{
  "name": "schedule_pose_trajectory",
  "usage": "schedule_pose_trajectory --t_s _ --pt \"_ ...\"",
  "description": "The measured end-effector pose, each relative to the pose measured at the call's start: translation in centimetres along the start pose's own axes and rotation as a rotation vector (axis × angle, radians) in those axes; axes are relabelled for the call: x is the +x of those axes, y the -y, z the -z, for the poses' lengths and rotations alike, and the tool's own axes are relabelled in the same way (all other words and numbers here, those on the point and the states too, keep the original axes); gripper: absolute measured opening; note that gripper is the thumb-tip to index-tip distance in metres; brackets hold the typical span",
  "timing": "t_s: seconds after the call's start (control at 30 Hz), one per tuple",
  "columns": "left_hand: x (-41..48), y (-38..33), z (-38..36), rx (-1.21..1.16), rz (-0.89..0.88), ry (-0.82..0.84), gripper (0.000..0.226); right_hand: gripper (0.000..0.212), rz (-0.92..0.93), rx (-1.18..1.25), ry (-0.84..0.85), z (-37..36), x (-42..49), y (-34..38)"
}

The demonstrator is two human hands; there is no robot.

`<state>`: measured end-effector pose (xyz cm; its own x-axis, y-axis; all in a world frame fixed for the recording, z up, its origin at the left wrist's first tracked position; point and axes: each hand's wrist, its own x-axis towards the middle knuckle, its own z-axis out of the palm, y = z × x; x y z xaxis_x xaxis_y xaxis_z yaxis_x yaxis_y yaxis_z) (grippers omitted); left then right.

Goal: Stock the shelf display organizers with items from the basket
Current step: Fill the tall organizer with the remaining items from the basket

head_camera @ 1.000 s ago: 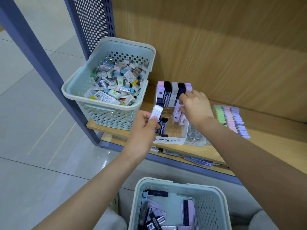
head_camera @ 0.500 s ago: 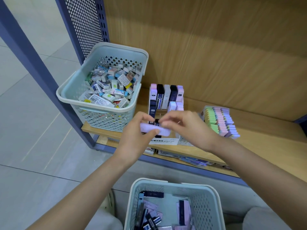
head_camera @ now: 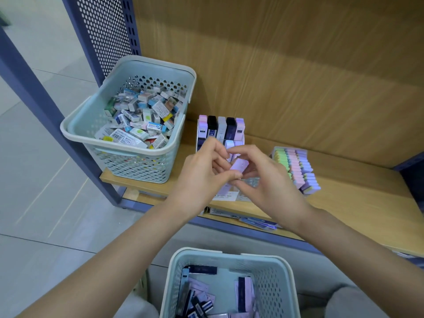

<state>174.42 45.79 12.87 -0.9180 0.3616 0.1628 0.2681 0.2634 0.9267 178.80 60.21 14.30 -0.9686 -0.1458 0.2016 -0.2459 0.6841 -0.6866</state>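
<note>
A small lilac lead case [head_camera: 239, 165] sits between both hands, just above the front of the white display organizer [head_camera: 222, 127] on the wooden shelf. My left hand [head_camera: 202, 175] grips its lower end and my right hand [head_camera: 266, 180] pinches its top and underside. The organizer's back row holds upright pink, black, grey and lilac cases. Its front rows are mostly hidden by my hands. A pale blue basket [head_camera: 278, 269] at the bottom holds several similar flat cases.
A second pale blue basket [head_camera: 75, 127], full of small boxed erasers, stands on the shelf's left end beside a blue perforated upright [head_camera: 101, 31]. Rows of green, pink and lilac items [head_camera: 296, 168] lie to the right. Bare shelf [head_camera: 367, 203] extends further right.
My left hand brought the lilac case from upright beside the organizer to the middle. My right hand left the organizer's row and joined it; the case turned from flat to tilted.
</note>
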Motion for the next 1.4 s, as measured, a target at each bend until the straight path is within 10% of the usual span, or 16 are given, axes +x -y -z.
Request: schedule_pose_trajectory --t_s 0.17,0.47,1.4 --pt "1.3 2.5 -0.9 0.182 -0.042 0.0 0.006 0.012 0.003 -0.214 -0.159 1.4 2.3 -2.9" --pt "2.6 7.1 -1.5 0.752 -0.086 0.239 0.044 0.007 -0.022 -0.313 -0.036 0.3 7.0 -5.8" --pt "2.3 7.7 -3.1 0.919 -0.051 0.286 0.054 0.057 0.18 -0.894 0.006 -3.3 3.0 -7.7"
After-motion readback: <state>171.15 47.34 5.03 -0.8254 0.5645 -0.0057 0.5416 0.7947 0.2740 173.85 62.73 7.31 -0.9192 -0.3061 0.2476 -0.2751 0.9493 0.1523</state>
